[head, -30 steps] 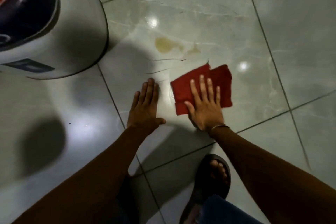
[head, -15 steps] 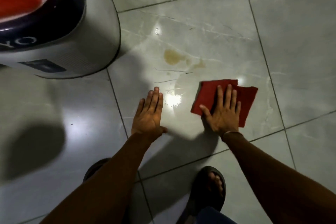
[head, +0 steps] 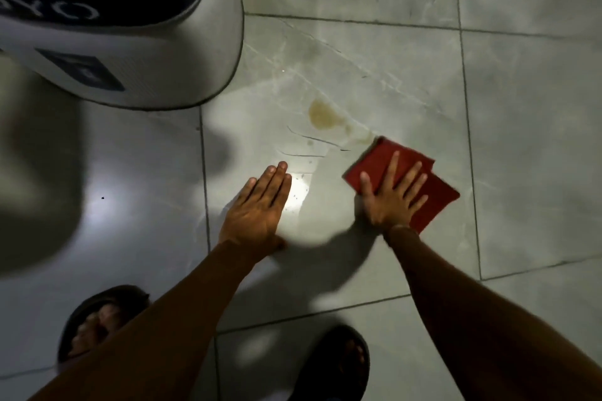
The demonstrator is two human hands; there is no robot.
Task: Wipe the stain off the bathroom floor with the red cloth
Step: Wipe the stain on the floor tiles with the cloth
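Observation:
A yellowish-brown stain (head: 322,114) lies on the pale grey tiled floor (head: 521,107), with a faint tail running down to the right. The folded red cloth (head: 438,197) lies flat on the floor just right of and below the stain, and its upper corner reaches the tail. My right hand (head: 394,202) presses flat on the cloth with its fingers spread. My left hand (head: 257,212) rests flat on the bare tile to the left, below the stain, holding nothing.
A white appliance with a dark blue top (head: 146,52) stands on the floor at the upper left, close to the stain. My feet in dark sandals (head: 97,319) (head: 335,365) are at the bottom. Bright light reflections lie beside my left hand.
My right hand slid the cloth to the right, then turned it so a corner points up at the stain's tail. My left hand stayed planted. The view shifted down and left.

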